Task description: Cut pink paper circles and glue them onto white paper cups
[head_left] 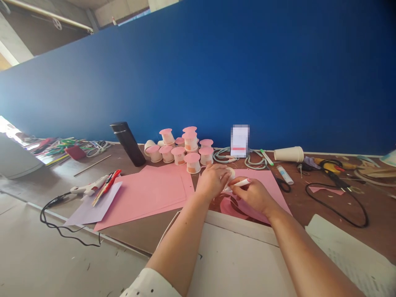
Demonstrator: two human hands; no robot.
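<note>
My left hand is closed around a small white paper cup, mostly hidden by the fingers. Pinched in my right hand is a white marker with a pink end, held against or close to the cup; where its tip touches I cannot make out. Beneath both hands lie a pink paper sheet and curved pink paper offcuts. Just beyond my left hand stand several short paper cups topped with pink paper discs, some stacked and some with orange or red marks.
To the left are large pink sheets, a lilac sheet, a hot glue gun, a red cutter and a black flask. Rightward lie a white cup, a glue stick and black cable. A blue partition rises behind.
</note>
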